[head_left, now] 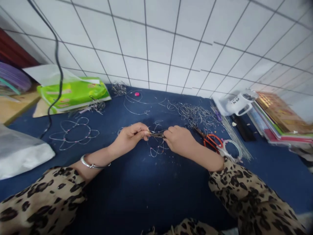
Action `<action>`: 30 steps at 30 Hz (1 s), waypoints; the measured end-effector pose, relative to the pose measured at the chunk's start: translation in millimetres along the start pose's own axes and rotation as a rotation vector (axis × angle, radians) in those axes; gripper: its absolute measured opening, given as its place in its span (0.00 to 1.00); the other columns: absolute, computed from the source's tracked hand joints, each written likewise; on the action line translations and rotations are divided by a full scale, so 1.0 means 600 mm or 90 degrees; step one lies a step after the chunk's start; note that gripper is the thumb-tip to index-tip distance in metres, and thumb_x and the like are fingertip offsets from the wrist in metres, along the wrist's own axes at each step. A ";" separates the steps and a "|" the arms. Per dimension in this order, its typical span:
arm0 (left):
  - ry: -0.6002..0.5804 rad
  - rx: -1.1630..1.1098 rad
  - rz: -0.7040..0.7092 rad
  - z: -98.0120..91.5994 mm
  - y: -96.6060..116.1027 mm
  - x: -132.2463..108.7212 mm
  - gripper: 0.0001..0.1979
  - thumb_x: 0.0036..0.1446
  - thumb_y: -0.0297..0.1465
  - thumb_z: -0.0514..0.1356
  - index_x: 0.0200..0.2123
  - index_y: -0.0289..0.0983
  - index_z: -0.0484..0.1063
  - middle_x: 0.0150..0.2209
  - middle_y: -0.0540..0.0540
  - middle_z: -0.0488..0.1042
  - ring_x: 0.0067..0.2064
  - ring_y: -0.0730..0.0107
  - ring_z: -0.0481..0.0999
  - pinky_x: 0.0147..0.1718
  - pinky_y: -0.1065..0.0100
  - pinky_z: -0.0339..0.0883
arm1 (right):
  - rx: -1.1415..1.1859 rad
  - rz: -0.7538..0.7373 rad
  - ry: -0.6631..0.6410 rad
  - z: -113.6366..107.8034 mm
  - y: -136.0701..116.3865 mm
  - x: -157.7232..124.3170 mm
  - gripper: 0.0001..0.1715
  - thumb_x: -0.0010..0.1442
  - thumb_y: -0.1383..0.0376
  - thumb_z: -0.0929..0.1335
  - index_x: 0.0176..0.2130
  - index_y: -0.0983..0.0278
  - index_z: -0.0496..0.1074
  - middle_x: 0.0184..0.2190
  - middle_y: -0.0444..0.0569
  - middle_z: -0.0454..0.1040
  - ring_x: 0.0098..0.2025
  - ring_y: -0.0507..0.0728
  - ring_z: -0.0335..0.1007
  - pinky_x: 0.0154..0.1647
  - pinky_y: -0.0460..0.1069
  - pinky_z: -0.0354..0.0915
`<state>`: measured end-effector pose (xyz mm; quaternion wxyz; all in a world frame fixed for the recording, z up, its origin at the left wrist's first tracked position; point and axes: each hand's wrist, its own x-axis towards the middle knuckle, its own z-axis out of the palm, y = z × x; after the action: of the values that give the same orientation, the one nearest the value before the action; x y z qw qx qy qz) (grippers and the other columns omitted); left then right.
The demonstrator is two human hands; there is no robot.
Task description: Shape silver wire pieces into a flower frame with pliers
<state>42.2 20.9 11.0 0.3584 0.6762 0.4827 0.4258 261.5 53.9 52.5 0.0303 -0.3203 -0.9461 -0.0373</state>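
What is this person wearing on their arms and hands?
The left sleeve and right sleeve are tan fabric with black leopard spots. A thin silver metal bangle circles the left wrist. The left hand and right hand are bare, without gloves.

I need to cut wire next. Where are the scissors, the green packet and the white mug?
scissors (206,141): head view, on the orange handle.
green packet (73,93): head view, on its top face.
white mug (235,104): head view, on its side.
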 end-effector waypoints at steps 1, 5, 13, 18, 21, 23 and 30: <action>-0.003 -0.003 -0.004 0.001 0.003 -0.001 0.08 0.57 0.33 0.54 0.34 0.35 0.69 0.27 0.49 0.71 0.29 0.75 0.71 0.32 0.71 0.66 | -0.001 0.010 -0.002 -0.004 -0.004 -0.004 0.10 0.60 0.64 0.60 0.35 0.66 0.67 0.32 0.50 0.68 0.35 0.55 0.60 0.32 0.49 0.53; -0.025 -0.043 -0.034 0.002 0.022 0.000 0.08 0.57 0.33 0.54 0.34 0.35 0.69 0.29 0.48 0.72 0.29 0.75 0.71 0.32 0.71 0.66 | 0.009 0.059 -0.006 -0.017 -0.018 -0.021 0.11 0.61 0.63 0.60 0.35 0.66 0.67 0.33 0.50 0.68 0.35 0.55 0.60 0.33 0.49 0.53; -0.143 -0.076 -0.002 0.007 0.050 0.058 0.04 0.56 0.28 0.53 0.31 0.36 0.67 0.26 0.52 0.69 0.27 0.76 0.70 0.30 0.71 0.65 | 0.005 0.130 0.001 -0.036 -0.009 -0.044 0.09 0.61 0.62 0.61 0.35 0.65 0.66 0.32 0.49 0.68 0.37 0.54 0.62 0.36 0.47 0.55; -0.195 -0.141 -0.005 0.019 0.032 0.089 0.05 0.56 0.27 0.52 0.30 0.36 0.66 0.27 0.51 0.69 0.28 0.75 0.71 0.30 0.70 0.65 | 0.017 0.164 -0.005 -0.022 0.010 -0.044 0.08 0.60 0.62 0.61 0.34 0.64 0.66 0.31 0.48 0.68 0.37 0.53 0.63 0.35 0.47 0.56; -0.219 -0.175 -0.013 0.020 0.017 0.093 0.05 0.57 0.28 0.52 0.31 0.36 0.66 0.27 0.51 0.68 0.29 0.75 0.70 0.31 0.69 0.65 | 0.040 0.173 -0.007 -0.007 0.012 -0.042 0.08 0.60 0.63 0.61 0.34 0.63 0.66 0.31 0.48 0.68 0.36 0.54 0.63 0.35 0.47 0.56; -0.229 -0.188 -0.020 0.017 0.011 0.092 0.05 0.57 0.29 0.52 0.31 0.35 0.66 0.27 0.51 0.67 0.29 0.76 0.69 0.31 0.70 0.65 | 0.052 0.177 -0.014 0.000 0.012 -0.039 0.07 0.60 0.63 0.61 0.34 0.63 0.66 0.31 0.47 0.68 0.36 0.54 0.63 0.35 0.47 0.56; -0.232 -0.191 -0.018 0.011 0.011 0.094 0.05 0.57 0.28 0.52 0.31 0.35 0.66 0.27 0.52 0.66 0.28 0.77 0.68 0.30 0.70 0.64 | 0.069 0.181 -0.033 0.000 0.011 -0.035 0.07 0.60 0.63 0.60 0.35 0.63 0.66 0.32 0.47 0.68 0.37 0.54 0.63 0.36 0.48 0.57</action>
<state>60.0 72.6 27.6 0.5417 0.6743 0.3507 0.3590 282.0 46.6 50.9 0.0278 -0.4500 -0.8922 0.0271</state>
